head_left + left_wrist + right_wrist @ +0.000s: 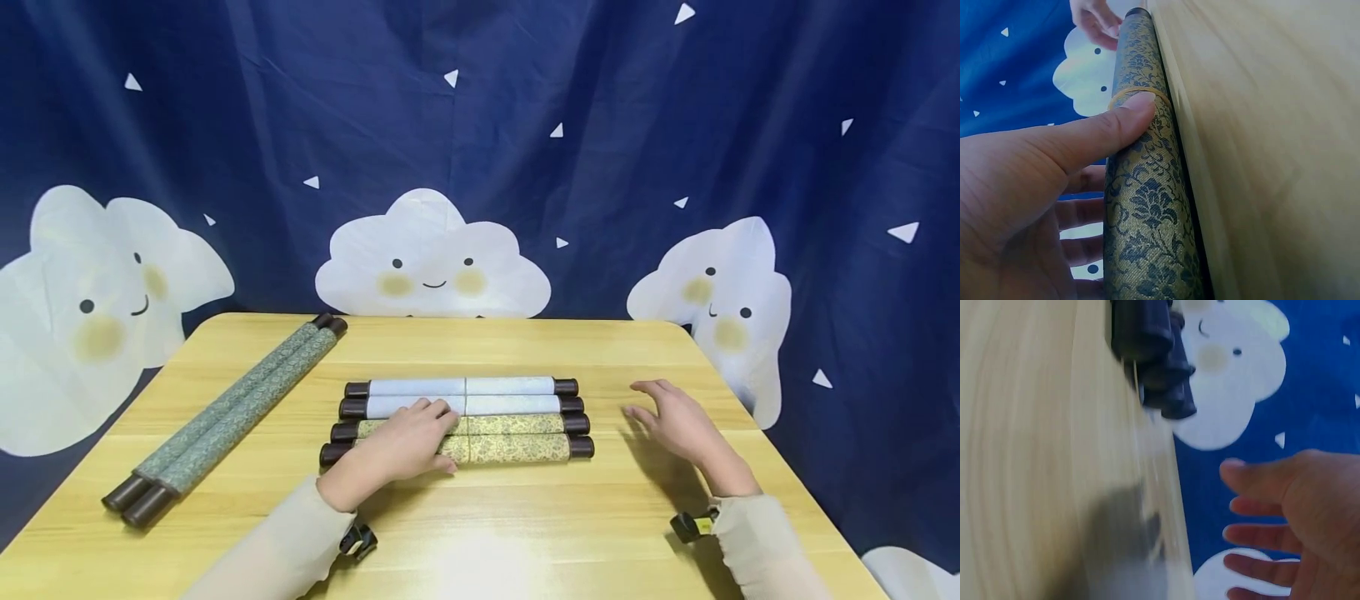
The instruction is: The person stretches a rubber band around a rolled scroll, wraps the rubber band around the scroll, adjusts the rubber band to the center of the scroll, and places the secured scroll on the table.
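Two yellow patterned scrolls with dark end knobs lie side by side on the table; the front scroll (525,450) is nearest the person, the second yellow scroll (517,424) just behind. Beyond them lie two pale blue scrolls (517,385), parallel. My left hand (411,437) grips the yellow scrolls left of their middle. Its thumb (1110,128) presses the front one beside a thin tie band (1138,92), fingers reaching over to the far side. Off the scrolls' right ends, my right hand (678,425) hovers over the table with fingers spread, holding nothing.
Two longer green patterned scrolls (247,408) lie slantwise along the left side of the wooden table (480,350). Behind the table's far edge hangs a dark blue curtain (480,100) with white clouds and triangles.
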`<action>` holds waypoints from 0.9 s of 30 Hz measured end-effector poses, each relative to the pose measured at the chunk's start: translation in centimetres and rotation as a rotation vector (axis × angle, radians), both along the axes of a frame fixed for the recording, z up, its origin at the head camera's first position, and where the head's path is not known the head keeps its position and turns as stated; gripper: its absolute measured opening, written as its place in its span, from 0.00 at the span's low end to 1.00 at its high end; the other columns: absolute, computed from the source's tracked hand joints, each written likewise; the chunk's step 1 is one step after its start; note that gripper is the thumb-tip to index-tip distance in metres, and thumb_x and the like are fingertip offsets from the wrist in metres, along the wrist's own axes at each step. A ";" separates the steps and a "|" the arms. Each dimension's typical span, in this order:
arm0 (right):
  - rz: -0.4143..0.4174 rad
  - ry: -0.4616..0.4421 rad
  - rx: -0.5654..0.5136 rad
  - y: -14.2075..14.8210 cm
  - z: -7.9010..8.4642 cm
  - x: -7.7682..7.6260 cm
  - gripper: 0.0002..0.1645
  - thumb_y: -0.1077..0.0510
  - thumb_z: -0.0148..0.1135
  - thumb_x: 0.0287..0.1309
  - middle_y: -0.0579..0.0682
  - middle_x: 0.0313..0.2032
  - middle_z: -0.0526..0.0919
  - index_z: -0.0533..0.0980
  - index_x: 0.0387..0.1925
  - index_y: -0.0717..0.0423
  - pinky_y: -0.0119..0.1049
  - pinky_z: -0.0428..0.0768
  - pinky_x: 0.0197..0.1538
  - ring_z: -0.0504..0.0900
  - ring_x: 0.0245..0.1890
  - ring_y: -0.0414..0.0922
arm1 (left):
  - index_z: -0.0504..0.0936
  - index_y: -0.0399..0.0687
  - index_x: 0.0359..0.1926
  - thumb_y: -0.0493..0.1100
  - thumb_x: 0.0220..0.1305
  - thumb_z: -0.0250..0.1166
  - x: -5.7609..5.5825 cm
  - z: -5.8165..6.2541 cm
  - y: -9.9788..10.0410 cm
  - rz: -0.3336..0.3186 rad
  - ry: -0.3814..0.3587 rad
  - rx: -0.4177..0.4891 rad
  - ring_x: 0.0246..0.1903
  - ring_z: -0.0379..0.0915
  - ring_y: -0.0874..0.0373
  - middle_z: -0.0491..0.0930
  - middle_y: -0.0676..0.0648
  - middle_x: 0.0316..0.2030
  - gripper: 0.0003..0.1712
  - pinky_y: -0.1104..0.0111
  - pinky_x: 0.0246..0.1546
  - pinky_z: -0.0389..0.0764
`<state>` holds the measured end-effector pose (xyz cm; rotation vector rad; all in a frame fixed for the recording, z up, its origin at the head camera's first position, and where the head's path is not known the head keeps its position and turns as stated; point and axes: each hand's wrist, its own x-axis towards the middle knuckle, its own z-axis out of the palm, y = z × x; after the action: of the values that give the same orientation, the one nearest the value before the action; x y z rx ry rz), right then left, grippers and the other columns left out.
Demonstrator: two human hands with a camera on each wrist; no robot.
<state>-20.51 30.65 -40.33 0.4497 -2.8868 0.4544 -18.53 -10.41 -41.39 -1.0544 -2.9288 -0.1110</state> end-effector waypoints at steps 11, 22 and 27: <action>-0.156 -0.177 0.099 4.2 -0.6 -0.6 0.24 0.59 0.58 0.62 0.75 0.48 0.76 0.72 0.55 0.72 0.63 0.73 0.50 0.74 0.49 0.72 | 0.74 0.41 0.61 0.65 0.52 0.69 0.1 0.0 0.1 -0.002 0.011 -0.005 0.50 0.74 0.46 0.76 0.42 0.53 0.43 0.53 0.49 0.80; -0.257 -0.249 0.087 6.0 -0.5 -0.8 0.11 0.63 0.58 0.55 0.63 0.37 0.83 0.79 0.39 0.66 0.56 0.76 0.42 0.80 0.38 0.63 | 0.75 0.41 0.61 0.64 0.52 0.69 0.1 0.1 0.1 0.004 0.009 0.000 0.50 0.74 0.46 0.76 0.43 0.53 0.43 0.53 0.49 0.80; -0.290 -0.243 0.084 6.5 -0.2 -0.6 0.08 0.64 0.55 0.48 0.58 0.32 0.83 0.80 0.30 0.59 0.51 0.76 0.38 0.79 0.32 0.57 | 0.75 0.41 0.61 0.65 0.52 0.69 0.0 0.1 0.1 0.004 0.004 -0.003 0.50 0.74 0.46 0.76 0.42 0.53 0.43 0.53 0.50 0.79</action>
<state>-21.07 37.11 -40.57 -0.0188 -3.1423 0.3629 -18.49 -10.28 -41.30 -1.0471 -2.9284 -0.1037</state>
